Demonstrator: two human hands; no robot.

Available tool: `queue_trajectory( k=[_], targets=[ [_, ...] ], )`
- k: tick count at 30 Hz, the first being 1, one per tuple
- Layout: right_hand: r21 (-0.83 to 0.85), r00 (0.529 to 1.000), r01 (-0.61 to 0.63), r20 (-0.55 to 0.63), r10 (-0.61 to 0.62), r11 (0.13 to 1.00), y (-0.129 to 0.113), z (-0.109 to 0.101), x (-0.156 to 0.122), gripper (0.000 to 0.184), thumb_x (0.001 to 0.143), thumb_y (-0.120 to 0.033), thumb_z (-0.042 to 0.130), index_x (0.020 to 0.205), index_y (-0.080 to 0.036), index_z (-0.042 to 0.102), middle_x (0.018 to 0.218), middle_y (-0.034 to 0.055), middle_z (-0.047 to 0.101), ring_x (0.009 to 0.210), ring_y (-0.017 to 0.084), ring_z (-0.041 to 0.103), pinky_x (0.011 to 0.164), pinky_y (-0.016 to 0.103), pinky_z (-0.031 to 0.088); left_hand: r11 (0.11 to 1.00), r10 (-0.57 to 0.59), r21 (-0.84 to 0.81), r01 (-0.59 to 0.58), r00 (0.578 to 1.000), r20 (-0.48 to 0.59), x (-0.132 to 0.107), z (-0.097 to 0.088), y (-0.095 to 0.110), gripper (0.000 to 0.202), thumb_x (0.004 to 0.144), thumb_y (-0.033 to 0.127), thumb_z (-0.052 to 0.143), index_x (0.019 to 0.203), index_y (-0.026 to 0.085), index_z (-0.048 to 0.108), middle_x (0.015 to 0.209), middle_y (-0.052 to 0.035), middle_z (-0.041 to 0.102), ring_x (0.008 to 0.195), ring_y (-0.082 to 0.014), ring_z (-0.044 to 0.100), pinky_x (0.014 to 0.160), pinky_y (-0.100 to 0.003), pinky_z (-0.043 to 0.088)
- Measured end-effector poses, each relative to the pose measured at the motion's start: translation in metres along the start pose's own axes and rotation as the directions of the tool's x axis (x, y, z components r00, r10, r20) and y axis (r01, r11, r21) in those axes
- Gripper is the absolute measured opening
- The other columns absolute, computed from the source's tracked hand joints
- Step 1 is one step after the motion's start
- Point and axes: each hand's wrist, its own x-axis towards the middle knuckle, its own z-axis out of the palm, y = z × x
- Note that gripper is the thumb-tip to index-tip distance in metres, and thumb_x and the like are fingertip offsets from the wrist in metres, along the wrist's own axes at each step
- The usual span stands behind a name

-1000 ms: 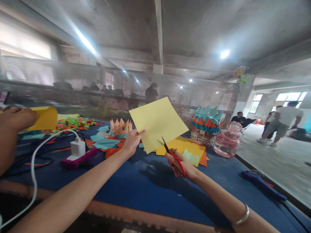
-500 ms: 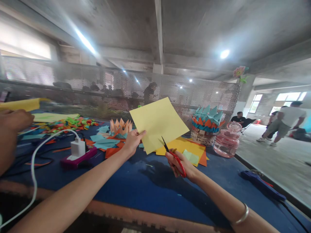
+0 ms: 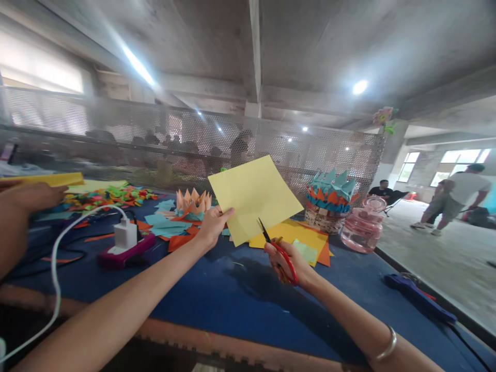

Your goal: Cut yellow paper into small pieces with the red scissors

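Pinched at its lower left edge, a pale yellow sheet of paper (image 3: 256,196) is held up by my left hand (image 3: 213,225). My right hand (image 3: 289,261) grips red-handled scissors (image 3: 285,261), their dark blades pointing up and left in front of the sheet's lower part. Whether the blades touch the paper I cannot tell. Beneath and behind the scissors lie deeper yellow sheets (image 3: 310,235) with a small pale green piece (image 3: 305,251). Left of the sheet stands a ring of peach folded-paper points (image 3: 192,202), near blue paper pieces (image 3: 166,226).
A basket with blue and orange paper points (image 3: 327,201) stands beside a pink bottle (image 3: 362,227). A blue corded tool (image 3: 420,297) lies right. A purple power strip (image 3: 126,250) with a white cable sits left. Another person's hand (image 3: 34,199) holds yellow paper (image 3: 58,179) at far left.
My hands, the sheet and the scissors have hardly moved. At far left, the other person's hand and yellow paper have shifted to the right and slightly down.
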Motion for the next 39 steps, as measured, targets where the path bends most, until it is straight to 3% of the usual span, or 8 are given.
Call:
queue_trajectory(
  k=[5,16,32,39],
  targets=[
    [-0.025,0.998,0.055,0.001,-0.055,0.998,0.005,0.0,0.002,0.047,0.084,-0.063,0.049,0.064,-0.021,0.042,0.043,-0.006,0.045,0.03,0.008,0.043,0.029,0.019,0.034,1.0,-0.016,0.002,0.016,1.0,-0.014,0.0,0.0,0.0,0.021,0.066,0.026,0.075,0.08,0.012,0.067,0.078,-0.0093,0.074,0.077,-0.0243,0.07,0.06,-0.03,0.057],
    [-0.034,1.0,0.025,-0.009,-0.025,0.999,0.009,0.0,0.005,0.044,0.084,-0.063,0.049,0.073,-0.021,0.045,0.039,-0.0073,0.045,0.029,0.01,0.044,0.028,0.019,0.035,0.999,-0.038,-0.011,0.038,0.999,-0.007,-0.001,0.0,0.001,0.026,0.065,0.027,0.075,0.084,0.011,0.068,0.084,-0.0108,0.074,0.08,-0.0256,0.07,0.063,-0.031,0.056],
    [-0.07,0.998,0.04,-0.035,-0.042,0.997,-0.001,0.002,0.001,0.043,0.081,-0.057,0.056,0.063,-0.021,0.04,0.039,-0.009,0.042,0.027,0.008,0.042,0.027,0.018,0.031,1.0,0.013,-0.021,-0.013,1.0,0.003,0.0,0.001,0.002,0.052,0.065,0.025,0.076,0.114,0.013,0.062,0.086,-0.0088,0.075,0.083,-0.0272,0.07,0.06,-0.031,0.056],
    [-0.07,0.998,0.034,-0.058,-0.038,0.997,0.004,0.002,0.003,0.041,0.079,-0.057,0.059,0.07,-0.021,0.043,0.043,-0.0098,0.044,0.028,0.007,0.043,0.027,0.017,0.032,1.0,-0.024,-0.019,0.024,1.0,-0.012,-0.001,0.001,0.003,0.045,0.066,0.022,0.074,0.109,0.013,0.065,0.082,-0.0085,0.075,0.077,-0.025,0.07,0.059,-0.029,0.056]
  ],
)
